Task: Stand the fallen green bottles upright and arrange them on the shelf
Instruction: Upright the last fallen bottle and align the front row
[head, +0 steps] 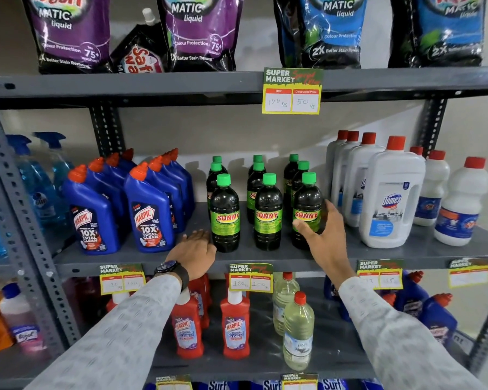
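1. Grey metal shelving (152, 85) fills our view, with a pale wall behind it.
2. On the middle shelf (265, 256) we see nine dark green plastic bottles with bright green caps (267, 212); they all stand upright, in three rows going from front to back.
3. We see yellow-green "SUNNY" labels on the front three bottles.
4. Our right hand (326, 235) is wrapped around the front right green bottle (307, 211): the thumb presses on its label and the fingers go behind its right side.
5. Our left hand (196, 250) lies flat and released on the shelf, palm down, touching or just beside the base of the front left green bottle (225, 215); it grasps nothing.
6. A dark wristwatch (171, 270) is on the left wrist, and both arms wear pale patterned sleeves (119, 333).
7. Left of the green bottles stand blue toilet-cleaner bottles with orange caps (150, 212).
8. To the right stand white plastic bottles with red caps (392, 198).
9. On the top shelf we see purple and blue detergent pouches (200, 32).
10. Yellow price tags (292, 91) hang on the shelf edges.
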Demonstrator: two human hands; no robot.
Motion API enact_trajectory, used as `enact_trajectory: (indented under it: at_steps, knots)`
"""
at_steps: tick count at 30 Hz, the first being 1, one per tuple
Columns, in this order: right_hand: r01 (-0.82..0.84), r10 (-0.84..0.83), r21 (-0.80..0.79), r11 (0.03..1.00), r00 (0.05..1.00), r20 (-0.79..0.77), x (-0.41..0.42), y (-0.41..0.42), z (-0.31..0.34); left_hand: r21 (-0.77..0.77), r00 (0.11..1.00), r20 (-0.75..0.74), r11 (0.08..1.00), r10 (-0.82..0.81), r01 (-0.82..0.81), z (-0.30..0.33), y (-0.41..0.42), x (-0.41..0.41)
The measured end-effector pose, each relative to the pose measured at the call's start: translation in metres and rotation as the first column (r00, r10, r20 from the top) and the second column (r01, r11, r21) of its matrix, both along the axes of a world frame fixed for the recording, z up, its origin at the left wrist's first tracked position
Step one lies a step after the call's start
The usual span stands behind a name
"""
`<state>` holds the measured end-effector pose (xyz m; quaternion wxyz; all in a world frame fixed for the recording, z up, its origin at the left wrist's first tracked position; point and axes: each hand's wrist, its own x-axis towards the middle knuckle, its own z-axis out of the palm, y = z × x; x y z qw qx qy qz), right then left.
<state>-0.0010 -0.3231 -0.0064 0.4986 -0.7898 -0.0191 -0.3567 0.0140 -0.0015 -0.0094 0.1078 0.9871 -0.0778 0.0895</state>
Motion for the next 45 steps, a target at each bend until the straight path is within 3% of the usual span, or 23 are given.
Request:
enact_trajectory:
  at_steps: [2,4,5,7,10,14,23,30,45]
  knots:
    - [0.172,-0.162,-0.061,0.983,0.977,0.142,-0.012,0.007,-0.004,-0.219,0.992,0.118,0.976,0.049,-0.022,-0.001,0.002,-0.007]
    - [0.274,-0.229,-0.126,0.953,0.930,0.288,-0.022,0.022,-0.005,-0.454,0.967,0.218,0.891,0.133,-0.020,-0.003,0.001,-0.011]
    - [0.279,-0.223,-0.159,0.947,0.928,0.299,-0.026,0.032,-0.005,-0.548,0.963,0.229,0.837,0.145,0.004,-0.003,0.000,-0.013]
    - [0.218,-0.182,-0.214,0.952,0.968,0.175,-0.028,0.053,-0.004,-0.669,0.981,0.181,0.739,0.067,0.073,-0.001,-0.005,-0.015]
    - [0.108,-0.121,-0.229,0.967,0.992,-0.045,-0.020,0.077,-0.005,-0.669,0.993,0.117,0.736,-0.033,0.103,0.005,-0.016,-0.014]
    - [0.047,-0.073,-0.183,0.982,0.988,-0.137,-0.006,0.091,0.001,-0.653,0.991,0.127,0.750,-0.034,0.109,0.008,-0.021,-0.007]
    - [0.003,-0.033,-0.217,0.976,0.990,-0.137,-0.002,0.103,-0.002,-0.636,0.975,0.220,0.761,0.020,0.127,0.000,0.004,-0.010]
    - [-0.042,0.019,-0.167,0.985,0.990,-0.137,-0.005,0.110,-0.002,-0.700,0.967,0.251,0.683,-0.035,0.207,-0.003,0.010,-0.012]
    - [0.042,-0.069,-0.211,0.976,0.991,-0.118,0.001,0.110,-0.009,-0.768,0.978,0.177,0.607,-0.109,0.207,-0.005,0.014,-0.006]
